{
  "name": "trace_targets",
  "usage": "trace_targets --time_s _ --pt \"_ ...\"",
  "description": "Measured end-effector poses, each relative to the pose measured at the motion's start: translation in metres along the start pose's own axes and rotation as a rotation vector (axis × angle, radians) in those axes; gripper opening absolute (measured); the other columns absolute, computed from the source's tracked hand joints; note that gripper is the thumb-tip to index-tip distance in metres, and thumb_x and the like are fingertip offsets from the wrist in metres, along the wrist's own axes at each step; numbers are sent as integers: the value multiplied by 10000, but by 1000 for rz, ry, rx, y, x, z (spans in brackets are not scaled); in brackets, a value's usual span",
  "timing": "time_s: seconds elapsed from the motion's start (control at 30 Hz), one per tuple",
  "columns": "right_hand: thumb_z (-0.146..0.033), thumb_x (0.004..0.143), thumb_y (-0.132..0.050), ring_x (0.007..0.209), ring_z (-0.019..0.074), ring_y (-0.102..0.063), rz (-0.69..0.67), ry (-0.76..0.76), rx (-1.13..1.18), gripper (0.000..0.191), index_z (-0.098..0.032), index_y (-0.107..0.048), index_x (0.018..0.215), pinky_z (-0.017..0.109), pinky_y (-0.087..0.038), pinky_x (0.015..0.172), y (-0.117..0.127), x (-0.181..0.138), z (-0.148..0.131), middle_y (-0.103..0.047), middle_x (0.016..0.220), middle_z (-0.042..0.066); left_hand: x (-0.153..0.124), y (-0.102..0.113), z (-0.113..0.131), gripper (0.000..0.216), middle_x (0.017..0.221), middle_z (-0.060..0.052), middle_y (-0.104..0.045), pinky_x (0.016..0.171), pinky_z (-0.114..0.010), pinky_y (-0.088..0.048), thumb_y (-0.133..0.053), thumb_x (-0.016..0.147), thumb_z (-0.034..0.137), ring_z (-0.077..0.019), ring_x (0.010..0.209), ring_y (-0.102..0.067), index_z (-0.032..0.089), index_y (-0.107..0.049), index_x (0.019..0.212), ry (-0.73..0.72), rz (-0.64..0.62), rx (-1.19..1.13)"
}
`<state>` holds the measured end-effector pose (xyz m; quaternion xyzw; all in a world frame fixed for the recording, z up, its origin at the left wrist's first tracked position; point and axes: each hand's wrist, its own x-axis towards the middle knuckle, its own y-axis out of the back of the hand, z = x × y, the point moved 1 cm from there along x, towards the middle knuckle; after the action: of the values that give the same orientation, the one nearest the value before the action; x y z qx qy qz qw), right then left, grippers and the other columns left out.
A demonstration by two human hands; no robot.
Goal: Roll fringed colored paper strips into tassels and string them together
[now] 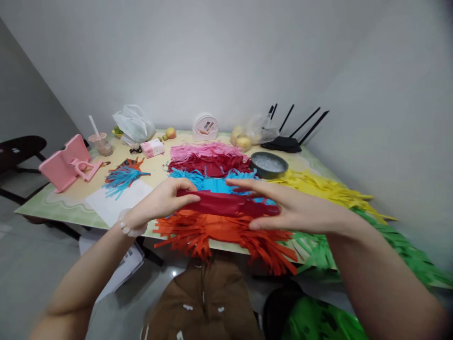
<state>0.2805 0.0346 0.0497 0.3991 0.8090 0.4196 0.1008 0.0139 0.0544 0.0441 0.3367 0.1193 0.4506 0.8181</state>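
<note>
A dark red folded strip of tissue paper [222, 203] is raised above the table in front of me. My left hand [176, 196], with a pale bead bracelet at the wrist, pinches its left end between thumb and fingers. At the other end my right hand [279, 203] has thumb and fingers spread wide around the strip; whether it touches the paper is unclear. Below lies orange fringed paper [222, 227] at the table's front edge. Behind the strip are blue fringed paper [214, 184], dark red fringed paper [208, 165] and pink fringed paper [205, 150].
Yellow fringed paper [314, 186] and green fringed paper [389, 236] lie at right. A dark bowl [269, 164] and black router [283, 144] stand behind. At left are a pink stand [67, 163], a drink cup [103, 145] and a blue-orange tassel [123, 177].
</note>
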Motion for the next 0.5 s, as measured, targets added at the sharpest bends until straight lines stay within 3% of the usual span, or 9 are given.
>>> trace_targets --time_s 0.1,0.17,0.23,0.37,0.5 --pt "-368 859 -662 1128 258 -648 90 -71 9 508 -254 -587 1348 378 -520 929 -14 13 0 -657 1304 85 2 -1 0 232 755 -27 -656 621 -243 -408 -565 885 330 -146 685 -549 152 -665 776 -41 -30 116" --pt "-305 869 -641 935 220 -695 93 -103 -33 280 -207 -707 1123 318 -520 811 -26 23 1 -748 1069 67 1 -2 1 244 685 2 -615 580 -237 -362 -552 897 332 -129 624 -508 161 -647 752 -29 -46 164" --pt "-264 880 -613 721 174 -665 91 -147 -75 145 -177 -727 892 260 -467 654 -34 29 2 -747 817 35 -1 -2 1 280 603 31 -539 543 -237 -310 -551 900 345 -110 563 -441 165 -598 691 -11 -42 189" --pt "-288 893 -596 659 150 -610 134 -170 -51 170 -174 -700 823 238 -401 600 -34 28 0 -715 750 15 -5 -4 1 337 563 52 -450 527 -236 -282 -559 894 367 -100 536 -384 173 -489 628 8 2 153" --pt "-310 855 -639 651 141 -588 121 -191 3 152 -178 -673 786 229 -388 588 -30 23 -2 -685 717 -3 -8 -6 -1 308 607 44 -481 541 -230 -314 -548 897 377 -106 563 -418 168 -529 672 36 23 65"
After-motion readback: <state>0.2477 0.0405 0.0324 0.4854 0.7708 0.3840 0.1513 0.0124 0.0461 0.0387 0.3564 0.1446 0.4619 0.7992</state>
